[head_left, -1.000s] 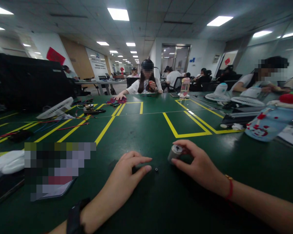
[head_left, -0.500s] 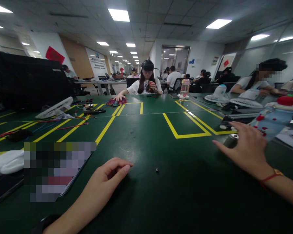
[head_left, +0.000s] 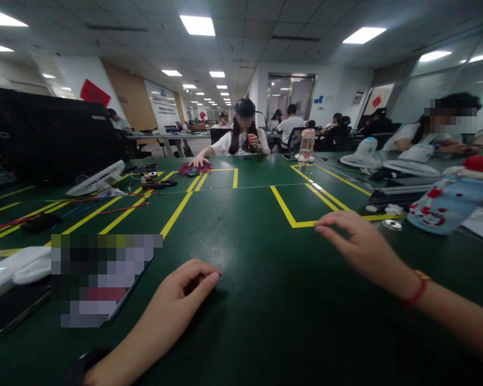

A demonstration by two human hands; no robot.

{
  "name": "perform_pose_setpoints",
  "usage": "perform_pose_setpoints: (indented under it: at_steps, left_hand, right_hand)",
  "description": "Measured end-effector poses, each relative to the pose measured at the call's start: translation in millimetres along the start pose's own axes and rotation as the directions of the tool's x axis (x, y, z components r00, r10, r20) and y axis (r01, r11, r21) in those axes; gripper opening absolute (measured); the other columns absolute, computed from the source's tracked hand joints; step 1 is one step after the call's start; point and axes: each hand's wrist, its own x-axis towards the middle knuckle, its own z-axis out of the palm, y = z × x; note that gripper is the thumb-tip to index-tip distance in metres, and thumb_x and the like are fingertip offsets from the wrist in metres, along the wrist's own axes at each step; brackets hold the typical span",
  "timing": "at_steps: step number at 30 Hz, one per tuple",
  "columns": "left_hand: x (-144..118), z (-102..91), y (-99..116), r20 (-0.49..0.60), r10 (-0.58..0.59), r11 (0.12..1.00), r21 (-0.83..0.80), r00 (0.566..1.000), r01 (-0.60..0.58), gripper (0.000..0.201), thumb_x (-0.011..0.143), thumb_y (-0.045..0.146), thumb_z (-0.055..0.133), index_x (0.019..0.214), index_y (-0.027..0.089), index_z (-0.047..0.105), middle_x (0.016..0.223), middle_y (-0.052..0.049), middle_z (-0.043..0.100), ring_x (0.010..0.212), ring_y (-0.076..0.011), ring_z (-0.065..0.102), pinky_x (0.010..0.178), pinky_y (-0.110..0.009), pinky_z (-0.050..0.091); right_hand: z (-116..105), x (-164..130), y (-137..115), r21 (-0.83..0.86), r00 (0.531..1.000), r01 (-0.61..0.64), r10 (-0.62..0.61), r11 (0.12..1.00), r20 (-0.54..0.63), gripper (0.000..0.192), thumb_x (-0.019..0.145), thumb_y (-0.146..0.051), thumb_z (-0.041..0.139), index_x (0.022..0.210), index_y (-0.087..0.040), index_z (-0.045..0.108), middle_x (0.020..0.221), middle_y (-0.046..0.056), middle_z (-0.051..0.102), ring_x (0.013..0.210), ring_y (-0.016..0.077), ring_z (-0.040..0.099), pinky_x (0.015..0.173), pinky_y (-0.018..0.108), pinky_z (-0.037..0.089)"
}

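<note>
My left hand (head_left: 185,297) rests on the green table (head_left: 257,321) with its fingers curled and the thumb lying close to the index finger. Nothing shows between them. Over the table to the right is my right hand (head_left: 358,246), a red bracelet (head_left: 419,287) at its wrist. Its thumb and fingertips are drawn together, and whatever they may hold is hidden. Beyond that hand lies a round shiny metal piece (head_left: 393,225), apart from the fingers. A light blue decorated bottle (head_left: 446,206) with a red top stands farther right.
Left of my left hand lies a blurred-out flat screen (head_left: 112,284), beside a white device (head_left: 22,268) and a phone (head_left: 20,308). Wires and a white fan (head_left: 94,179) are farther back. Opposite, a person's hand (head_left: 200,161) touches a red tangled bundle (head_left: 193,170). Yellow tape (head_left: 284,206) marks the table.
My right hand has moved left, away from the metal piece, and its spread fingers have come together. The small dark cylinder on the table between my hands is no longer visible. My left hand has hardly moved.
</note>
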Motion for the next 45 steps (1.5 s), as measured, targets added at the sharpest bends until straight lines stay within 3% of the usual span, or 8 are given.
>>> perform_pose_setpoints:
  at_steps: [2, 5, 9, 17, 30, 37, 45]
  left_hand:
    - [0, 1.5, 1, 0.013, -0.001, 1.0, 0.0, 1.0, 0.001, 0.023, 0.089, 0.035, 0.049, 0.088, 0.023, 0.069, 0.086, -0.001, 0.067, 0.081, -0.0202, 0.061, 0.075, -0.03, 0.047]
    - [0, 2.5, 3, 0.026, -0.008, 1.0, 0.003, 1.0, 0.008, 0.024, 0.089, 0.036, 0.049, 0.087, 0.023, 0.069, 0.089, -0.002, 0.067, 0.084, -0.0208, 0.061, 0.077, -0.031, 0.046]
    - [0, 1.6, 5, 0.023, -0.024, 1.0, -0.015, 0.999, 0.024, 0.023, 0.088, 0.037, 0.05, 0.087, 0.024, 0.069, 0.091, -0.002, 0.068, 0.088, -0.022, 0.062, 0.079, -0.032, 0.046]
    - [-1, -0.2, 4, 0.016, -0.018, 1.0, -0.018, 1.0, 0.019, 0.024, 0.087, 0.04, 0.051, 0.085, 0.025, 0.069, 0.09, -0.002, 0.069, 0.087, -0.0231, 0.062, 0.08, -0.033, 0.047]
    - [-2, 0.1, 6, 0.004, -0.014, 1.0, -0.022, 1.0, 0.014, 0.024, 0.086, 0.04, 0.051, 0.083, 0.025, 0.07, 0.087, -0.001, 0.069, 0.083, -0.022, 0.063, 0.076, -0.031, 0.047]
    - [-1, 0.1, 6, 0.006, -0.02, 1.0, 0.002, 1.0, 0.02, 0.024, 0.087, 0.039, 0.051, 0.084, 0.025, 0.071, 0.086, -0.001, 0.069, 0.081, -0.0208, 0.062, 0.073, -0.028, 0.047]
    - [-2, 0.1, 5, 0.021, -0.014, 1.0, -0.017, 1.0, 0.014, 0.023, 0.087, 0.038, 0.051, 0.084, 0.025, 0.07, 0.086, 0.0, 0.067, 0.083, -0.0209, 0.062, 0.076, -0.029, 0.046]
  right_hand:
    - [-26, -2, 45, -0.178, 0.987, -0.16, 0.155, 0.971, -0.045, 0.039, 0.088, -0.045, 0.041, 0.106, -0.019, 0.063, 0.111, 0.008, 0.061, 0.1, 0.0187, 0.054, 0.086, 0.032, 0.039]
    - [-53, -11, 99, -0.292, 0.945, -0.325, 0.322, 0.899, -0.061, 0.039, 0.084, -0.044, 0.047, 0.101, -0.014, 0.067, 0.104, 0.014, 0.063, 0.089, 0.0229, 0.056, 0.076, 0.035, 0.038]
    - [-63, -19, 131, -0.354, 0.902, -0.409, 0.43, 0.841, -0.02, 0.035, 0.08, -0.044, 0.053, 0.095, -0.019, 0.07, 0.1, 0.011, 0.065, 0.08, 0.021, 0.057, 0.071, 0.033, 0.038]
    - [-58, -17, 129, -0.352, 0.878, -0.456, 0.477, 0.818, -0.03, 0.047, 0.082, -0.056, 0.045, 0.1, -0.02, 0.069, 0.104, 0.012, 0.064, 0.08, 0.0194, 0.056, 0.069, 0.03, 0.037]
    - [-55, -17, 121, -0.26, 0.827, -0.555, 0.558, 0.791, -0.066, 0.051, 0.078, -0.059, 0.048, 0.101, -0.019, 0.069, 0.087, 0.011, 0.065, 0.073, 0.0196, 0.056, 0.064, 0.03, 0.038]
    - [-50, -16, 116, -0.201, 0.839, -0.542, 0.54, 0.816, -0.073, 0.047, 0.075, -0.057, 0.053, 0.097, -0.019, 0.07, 0.091, 0.012, 0.065, 0.07, 0.0177, 0.055, 0.064, 0.03, 0.038]
    - [-49, -18, 122, -0.077, 0.778, -0.626, 0.617, 0.776, -0.118, 0.053, 0.073, -0.059, 0.055, 0.101, -0.017, 0.07, 0.1, 0.014, 0.064, 0.076, 0.0203, 0.057, 0.066, 0.032, 0.039]
